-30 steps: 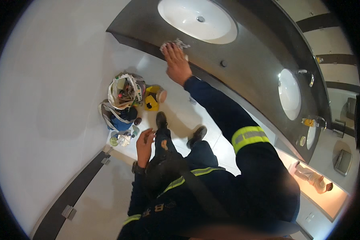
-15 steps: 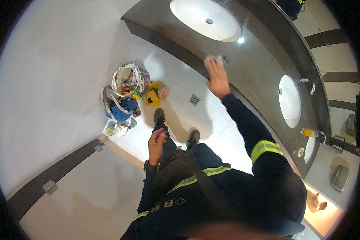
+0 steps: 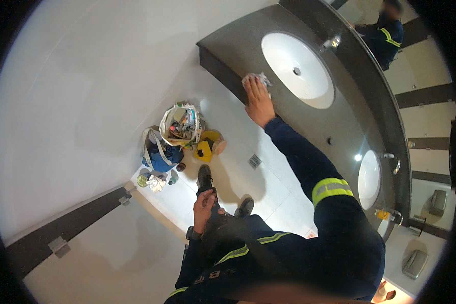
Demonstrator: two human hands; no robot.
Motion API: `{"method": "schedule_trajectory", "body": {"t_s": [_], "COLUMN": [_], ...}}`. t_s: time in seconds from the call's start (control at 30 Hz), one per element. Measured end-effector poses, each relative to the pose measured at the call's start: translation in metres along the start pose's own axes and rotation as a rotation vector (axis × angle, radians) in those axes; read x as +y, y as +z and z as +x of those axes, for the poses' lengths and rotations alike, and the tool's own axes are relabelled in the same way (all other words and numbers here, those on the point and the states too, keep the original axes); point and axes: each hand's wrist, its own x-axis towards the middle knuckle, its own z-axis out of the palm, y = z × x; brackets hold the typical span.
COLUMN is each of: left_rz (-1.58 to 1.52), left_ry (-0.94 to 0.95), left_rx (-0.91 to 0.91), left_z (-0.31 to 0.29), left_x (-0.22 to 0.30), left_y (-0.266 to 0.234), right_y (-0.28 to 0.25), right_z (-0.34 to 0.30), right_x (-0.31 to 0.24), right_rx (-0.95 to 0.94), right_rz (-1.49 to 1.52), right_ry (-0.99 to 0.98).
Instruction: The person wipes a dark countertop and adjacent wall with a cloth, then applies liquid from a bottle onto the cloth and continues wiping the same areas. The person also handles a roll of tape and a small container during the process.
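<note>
One crumpled pale cloth [image 3: 262, 78] lies beneath the right hand [image 3: 260, 104], held by its fingers on the counter [image 3: 233, 43] just beside the basin [image 3: 276, 50]; long axis unclear. Left hand [image 3: 203, 212] well apart, loosely curled, seemingly empty.

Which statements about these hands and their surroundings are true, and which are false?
1. The bare right hand lies on a crumpled whitish cloth atop the dark grey counter. True.
2. The bare left hand touches that cloth. False: that hand is well away from the cloth.
3. A yellow-and-grey band circles the dark blue right sleeve. True.
4. The blue fabric bag with pale straps sits on the counter. False: the bag is on the white tiled floor.
</note>
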Motion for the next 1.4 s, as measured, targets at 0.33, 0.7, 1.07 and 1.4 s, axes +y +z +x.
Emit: {"method": "schedule_trajectory", "body": {"t_s": [0.33,0.7,1.07,1.4], "left_rz": [-0.203,-0.139,-0.045,0.141], "left_ry": [-0.042,-0.126,-0.107,-0.074], "left_rx": [0.202,0.088,0.015,-0.048], "left_z": [0.036,0.059,0.076,0.081], "left_x": [0.038,0.055,0.065,0.079], "left_y": [-0.077,-0.085,-0.088,-0.097], "right_y": [0.061,0.016,0.017,-0.003], "right_z": [0.196,0.098,0.1,0.063], "right_x": [-0.048,0.003,0.003,-0.021], "right_rx": [0.11,0.114,0.096,0.174], "right_rz": [0.03,0.105,0.06,0.433], "right_ry": [-0.018,0.292,0.32,0.389]}}
